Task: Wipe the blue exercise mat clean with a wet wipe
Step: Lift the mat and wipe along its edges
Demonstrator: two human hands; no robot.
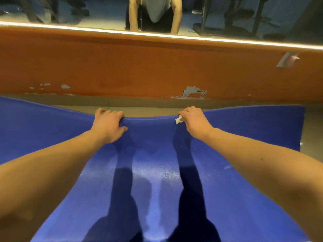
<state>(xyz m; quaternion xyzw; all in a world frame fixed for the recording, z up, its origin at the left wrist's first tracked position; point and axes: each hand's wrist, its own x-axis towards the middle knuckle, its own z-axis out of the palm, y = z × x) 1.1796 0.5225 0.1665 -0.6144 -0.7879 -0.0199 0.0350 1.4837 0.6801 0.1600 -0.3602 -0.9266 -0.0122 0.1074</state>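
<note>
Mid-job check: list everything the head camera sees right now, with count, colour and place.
exercise mat: one, blue, spread on the floor below the arms
wet wipe: one, white, crumpled, at the mat's far edge
wall: one, orange, beyond the mat, paint chipped low down
mirror: one, above the wall
wall fitting: one, pale, right side of wall
floor: beige strip between mat and wall
left hand: fingers curled over the mat's far edge
right hand: grips that edge, holding the wipe

Mat blue, pale speckled sheen near centre. Wipe white. Far wall orange, grey patches where paint chipped. Floor strip beige.
</note>
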